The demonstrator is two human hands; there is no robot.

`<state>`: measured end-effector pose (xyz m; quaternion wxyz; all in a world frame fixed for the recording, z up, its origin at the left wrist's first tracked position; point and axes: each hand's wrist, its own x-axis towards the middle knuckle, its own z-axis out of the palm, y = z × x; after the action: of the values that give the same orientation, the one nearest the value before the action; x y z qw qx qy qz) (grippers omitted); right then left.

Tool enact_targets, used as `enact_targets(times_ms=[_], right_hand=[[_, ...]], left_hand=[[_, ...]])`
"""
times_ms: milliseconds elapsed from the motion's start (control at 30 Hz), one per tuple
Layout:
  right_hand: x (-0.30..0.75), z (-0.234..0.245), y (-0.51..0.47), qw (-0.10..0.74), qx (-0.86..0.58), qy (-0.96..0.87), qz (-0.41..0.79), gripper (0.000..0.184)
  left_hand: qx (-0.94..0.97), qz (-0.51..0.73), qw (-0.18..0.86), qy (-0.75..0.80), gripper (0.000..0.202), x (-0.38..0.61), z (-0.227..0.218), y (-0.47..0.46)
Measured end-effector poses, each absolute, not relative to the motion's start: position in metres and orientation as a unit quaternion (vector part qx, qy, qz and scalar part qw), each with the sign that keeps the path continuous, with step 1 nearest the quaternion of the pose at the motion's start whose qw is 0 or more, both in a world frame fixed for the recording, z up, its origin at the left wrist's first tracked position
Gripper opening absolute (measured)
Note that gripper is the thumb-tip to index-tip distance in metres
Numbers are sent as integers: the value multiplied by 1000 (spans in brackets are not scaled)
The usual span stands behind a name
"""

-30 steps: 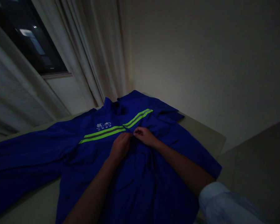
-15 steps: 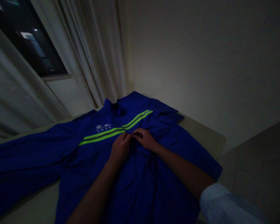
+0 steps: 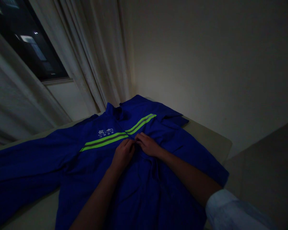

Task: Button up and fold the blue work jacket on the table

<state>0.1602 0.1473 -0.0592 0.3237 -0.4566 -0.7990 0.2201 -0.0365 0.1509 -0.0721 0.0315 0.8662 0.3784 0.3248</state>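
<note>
A blue work jacket (image 3: 86, 179) lies spread front side up, its collar pointing away from me. A yellow-green and grey reflective stripe (image 3: 108, 139) crosses its chest below a white printed logo (image 3: 105, 132). Just under the stripe, at the front opening, my left hand (image 3: 124, 152) pinches the cloth edge. Facing it, my right hand (image 3: 147, 144) pinches the other side of the opening, with the fingertips of both hands almost meeting. Any button or fastener between them is too small and dark to make out. Below the hands the front edge stands in loose folds.
The jacket rests on a pale table (image 3: 213, 137) whose rounded corner shows at right. Behind it hang beige curtains (image 3: 98, 57) beside a dark window (image 3: 36, 41). A plain wall (image 3: 206, 70) rises at the back right. The room is dim.
My right fingers have shifted slightly and curl less over the front edge. Both hands stay at the same place on the jacket, which lies as before; the view tilts slightly.
</note>
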Motion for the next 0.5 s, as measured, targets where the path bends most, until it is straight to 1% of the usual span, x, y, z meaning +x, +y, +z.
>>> enact_targets(times_ms=[100,167,367,500], right_hand=[[160,-62,148,307,-480,-790,227,13],[160,-64,149,311,-482,-784,239,14],[160,-65,154,385,-454,-740,313,12],[160,-65,157,401,-450,-720,343,11]], left_hand=[[872,312,15,377,17,-36,-70,150],[875,301,-6,379,17,-36,-68,149],[887,272,-75,366,17,-35,-62,145],[890,265,-101,358,21,-34,-61,144]])
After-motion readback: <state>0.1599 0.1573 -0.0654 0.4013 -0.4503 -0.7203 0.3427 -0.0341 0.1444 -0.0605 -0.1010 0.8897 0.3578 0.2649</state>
